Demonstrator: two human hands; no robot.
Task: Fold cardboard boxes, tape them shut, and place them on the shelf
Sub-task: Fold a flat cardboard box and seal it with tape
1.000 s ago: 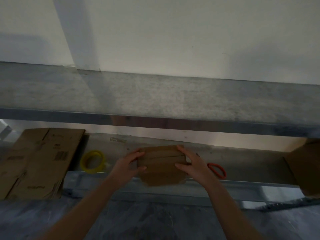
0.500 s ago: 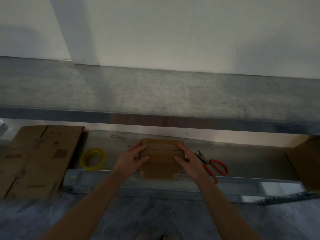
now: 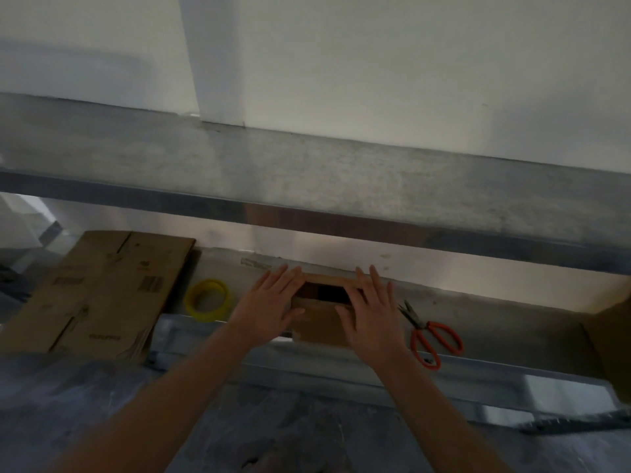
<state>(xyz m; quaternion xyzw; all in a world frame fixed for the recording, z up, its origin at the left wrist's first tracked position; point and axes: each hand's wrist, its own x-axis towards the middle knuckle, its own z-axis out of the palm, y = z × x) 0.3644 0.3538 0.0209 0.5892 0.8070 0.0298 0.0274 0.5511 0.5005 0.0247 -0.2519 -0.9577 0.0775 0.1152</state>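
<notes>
A small brown cardboard box [image 3: 319,322] stands on the lower shelf [image 3: 491,322], its top open with a dark gap showing between the flaps. My left hand [image 3: 269,305] lies flat on the box's left side, fingers straight and pointing away from me. My right hand [image 3: 370,315] lies flat on its right side in the same way. A yellow roll of tape [image 3: 206,299] rests left of the box. Orange-handled scissors [image 3: 430,331] lie to its right.
A stack of flat cardboard boxes [image 3: 99,295] lies at the left end of the lower shelf. Another brown box [image 3: 611,339] shows at the right edge. A metal upper shelf [image 3: 307,186] overhangs the work area. Grey floor lies below.
The box has turned so its open top shows. Both hands have gone from gripping its sides to lying flat with straight fingers. The view has shifted left and tilted.
</notes>
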